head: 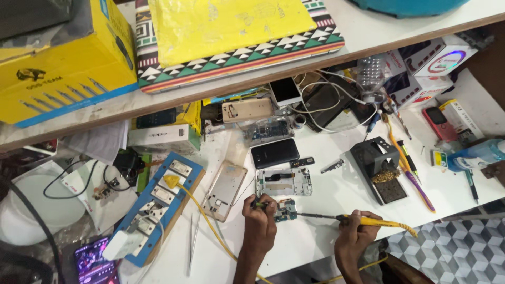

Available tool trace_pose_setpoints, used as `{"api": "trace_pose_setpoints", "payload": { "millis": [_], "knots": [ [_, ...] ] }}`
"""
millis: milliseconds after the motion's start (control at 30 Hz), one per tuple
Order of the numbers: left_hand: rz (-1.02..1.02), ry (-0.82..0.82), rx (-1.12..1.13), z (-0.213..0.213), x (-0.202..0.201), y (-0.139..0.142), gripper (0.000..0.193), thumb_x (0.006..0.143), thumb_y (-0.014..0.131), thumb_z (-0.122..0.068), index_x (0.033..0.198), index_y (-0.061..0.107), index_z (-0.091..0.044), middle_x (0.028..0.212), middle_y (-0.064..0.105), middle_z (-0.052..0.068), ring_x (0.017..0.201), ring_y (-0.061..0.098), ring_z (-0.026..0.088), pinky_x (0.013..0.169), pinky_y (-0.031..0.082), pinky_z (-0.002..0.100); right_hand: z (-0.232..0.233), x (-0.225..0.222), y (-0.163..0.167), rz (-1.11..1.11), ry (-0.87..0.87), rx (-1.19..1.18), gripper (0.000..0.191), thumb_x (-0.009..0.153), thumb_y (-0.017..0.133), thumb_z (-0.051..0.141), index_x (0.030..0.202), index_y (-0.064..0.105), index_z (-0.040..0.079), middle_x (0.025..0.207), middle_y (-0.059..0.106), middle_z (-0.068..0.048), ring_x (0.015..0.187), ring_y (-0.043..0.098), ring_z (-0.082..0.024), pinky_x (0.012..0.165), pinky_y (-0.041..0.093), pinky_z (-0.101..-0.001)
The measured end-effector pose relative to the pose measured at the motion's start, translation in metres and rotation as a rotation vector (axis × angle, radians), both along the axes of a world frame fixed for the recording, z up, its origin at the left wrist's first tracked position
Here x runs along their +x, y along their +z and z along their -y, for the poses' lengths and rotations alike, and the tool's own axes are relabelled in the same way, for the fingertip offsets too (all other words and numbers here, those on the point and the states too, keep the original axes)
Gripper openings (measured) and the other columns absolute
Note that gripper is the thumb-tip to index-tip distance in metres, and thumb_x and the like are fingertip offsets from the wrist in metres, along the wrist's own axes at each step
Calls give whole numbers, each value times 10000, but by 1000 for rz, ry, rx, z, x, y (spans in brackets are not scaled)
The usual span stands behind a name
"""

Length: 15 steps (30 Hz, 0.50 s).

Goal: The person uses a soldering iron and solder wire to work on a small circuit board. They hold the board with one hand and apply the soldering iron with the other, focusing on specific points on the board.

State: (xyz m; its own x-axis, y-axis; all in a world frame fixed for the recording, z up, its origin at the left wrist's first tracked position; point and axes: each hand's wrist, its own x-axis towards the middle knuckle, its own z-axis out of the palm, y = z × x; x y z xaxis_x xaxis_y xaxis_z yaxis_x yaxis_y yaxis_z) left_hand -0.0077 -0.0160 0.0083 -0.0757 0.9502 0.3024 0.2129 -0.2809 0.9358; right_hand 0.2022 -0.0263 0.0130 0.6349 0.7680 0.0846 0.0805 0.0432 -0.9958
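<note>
Soldering is judged under way: the circuit board [285, 210], lying on the white table [326, 236], is pinned by the closed left hand [259, 223]; the soldering iron [363, 220] is gripped in the right hand [353, 235]. A steady tip is called for next.

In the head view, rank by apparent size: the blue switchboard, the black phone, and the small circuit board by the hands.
1. Blue switchboard, clearly largest.
2. Black phone.
3. Small circuit board, smallest, partly hidden by the left hand.
</note>
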Motion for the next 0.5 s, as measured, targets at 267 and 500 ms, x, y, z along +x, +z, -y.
{"api": "trace_pose_setpoints", "payload": {
  "millis": [267, 500],
  "knots": [
    [-48, 8, -7, -1, -1, -5, 187, 1092, 422, -83, 1139, 265, 7, 872, 597, 88, 789, 588, 219, 1003, 371, 368, -1, 0, 0, 49, -25, -21, 181, 1097, 516, 183, 1143, 424, 34, 774, 509, -45, 614, 492, -111, 564, 429, -258],
    [-78, 23, 37, 3, 1, 0, 191, 1094, 419, -91, 1137, 254, -6, 864, 607, 78, 802, 611, 208, 1024, 364, 383, -1, 0, 1, -52, 12, 33, 176, 1082, 521, 179, 1139, 417, 48, 767, 505, -29, 614, 484, -90, 563, 435, -242]
  ]
}}
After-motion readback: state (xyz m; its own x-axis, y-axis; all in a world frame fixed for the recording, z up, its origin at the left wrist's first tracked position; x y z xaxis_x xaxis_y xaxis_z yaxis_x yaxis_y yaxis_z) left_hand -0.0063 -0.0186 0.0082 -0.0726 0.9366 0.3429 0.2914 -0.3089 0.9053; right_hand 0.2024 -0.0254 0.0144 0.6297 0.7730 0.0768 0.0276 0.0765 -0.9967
